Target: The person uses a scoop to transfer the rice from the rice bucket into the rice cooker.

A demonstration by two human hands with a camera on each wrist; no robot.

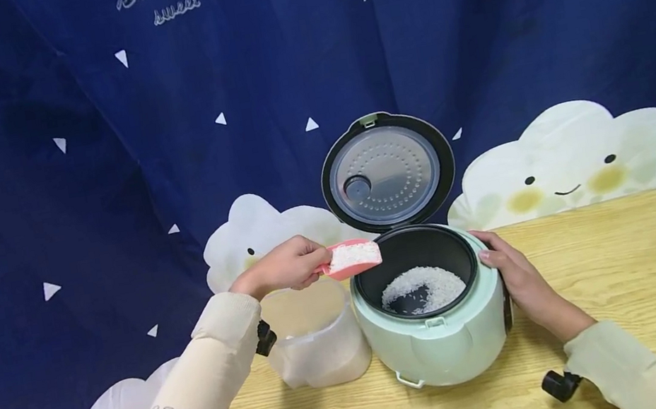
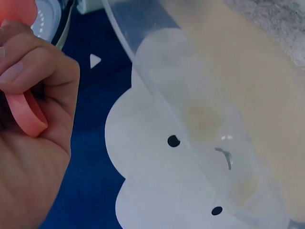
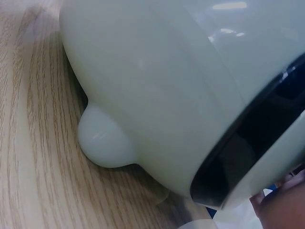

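My left hand [image 1: 295, 265] grips the handle of a pink scoop [image 1: 345, 272] heaped with white rice [image 1: 354, 254]. The scoop's tip overlaps the left rim of a mint-green rice cooker [image 1: 441, 351] in the head view. In the left wrist view, curled fingers [image 2: 33, 62] wrap the pink handle [image 2: 28, 114]. Rice [image 1: 437, 285] lies in the cooker's dark inner pot [image 1: 402, 250], with a bare patch of its bottom showing. My right hand [image 1: 519, 274] rests against the cooker's right side, fingers at the upper edge. The right wrist view shows mainly the cooker's body [image 3: 143, 86].
A translucent plastic bin [image 1: 319, 349] stands left of the cooker, under my left hand; rice [image 2: 271, 28] shows inside it. The cooker's lid [image 1: 387, 173] is raised at the back. Both stand on a wooden table [image 1: 635, 270], before a dark blue curtain [image 1: 280, 62].
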